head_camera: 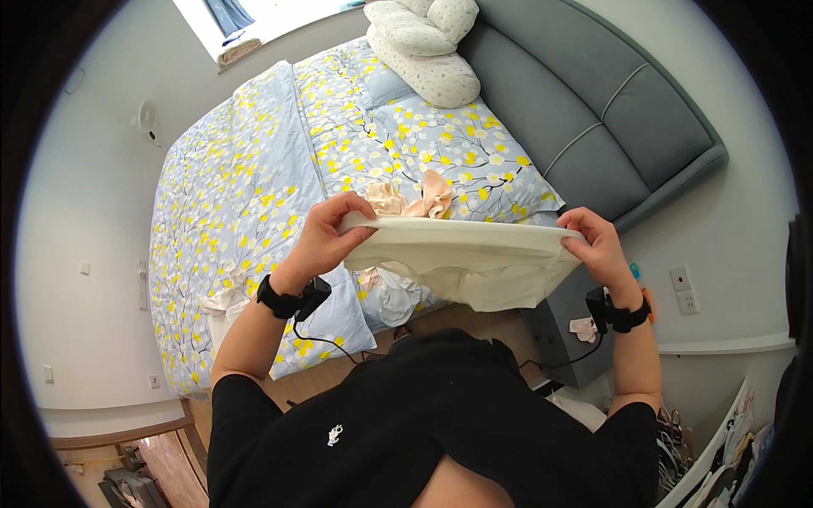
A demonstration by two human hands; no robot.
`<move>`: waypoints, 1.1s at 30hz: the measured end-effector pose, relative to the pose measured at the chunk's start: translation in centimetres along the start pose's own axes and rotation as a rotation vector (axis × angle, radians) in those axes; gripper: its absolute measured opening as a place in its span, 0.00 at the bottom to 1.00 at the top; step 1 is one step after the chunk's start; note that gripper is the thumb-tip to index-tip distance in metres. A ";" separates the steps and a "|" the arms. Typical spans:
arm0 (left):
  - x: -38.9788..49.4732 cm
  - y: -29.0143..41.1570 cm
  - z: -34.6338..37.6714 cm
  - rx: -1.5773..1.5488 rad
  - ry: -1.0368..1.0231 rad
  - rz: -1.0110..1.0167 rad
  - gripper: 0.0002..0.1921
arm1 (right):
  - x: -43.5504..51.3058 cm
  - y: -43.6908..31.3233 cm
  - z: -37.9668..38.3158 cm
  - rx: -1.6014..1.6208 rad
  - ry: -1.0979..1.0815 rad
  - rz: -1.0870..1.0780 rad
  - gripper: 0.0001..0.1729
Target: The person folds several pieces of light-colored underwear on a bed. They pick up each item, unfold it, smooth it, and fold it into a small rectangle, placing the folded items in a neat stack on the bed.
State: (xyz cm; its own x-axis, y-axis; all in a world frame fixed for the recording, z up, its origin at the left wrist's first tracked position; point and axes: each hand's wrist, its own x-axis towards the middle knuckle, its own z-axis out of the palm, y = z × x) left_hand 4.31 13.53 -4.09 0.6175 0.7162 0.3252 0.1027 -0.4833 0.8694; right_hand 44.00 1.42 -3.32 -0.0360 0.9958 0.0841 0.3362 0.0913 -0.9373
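A white cloth garment (470, 260) hangs stretched out between my two hands, its thick upper edge nearly level. My left hand (333, 232) pinches one end of that edge between thumb and fingers. The other end is pinched in my right hand (591, 244). Behind the garment, crumpled cream cloth (384, 198) and peach cloth (433, 195) lie on the bed. Below its left part, a pale crumpled cloth (397, 298) rests at the bed's edge. White crumpled cloth (225, 303) lies on the bed beside my left forearm.
The bed has a floral bedspread (228, 171), a pillow (470, 152) and a grey padded headboard (571, 95). White cushions (425, 57) are piled at its far end. A grey nightstand (565, 343) stands near my right forearm, with a small pink cloth (583, 329) on it. Hangers (673, 451) are at lower right.
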 end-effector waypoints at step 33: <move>1.2 0.8 -2.1 -0.007 -0.117 -0.318 0.10 | -0.4 -0.2 -3.6 0.073 0.004 0.105 0.08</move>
State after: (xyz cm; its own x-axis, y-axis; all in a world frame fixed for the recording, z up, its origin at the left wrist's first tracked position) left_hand 3.49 15.07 -2.23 0.6411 0.7674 -0.0072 0.2994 -0.2415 0.9231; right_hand 47.31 0.98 -1.99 -0.0006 0.9999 -0.0151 0.2688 -0.0143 -0.9631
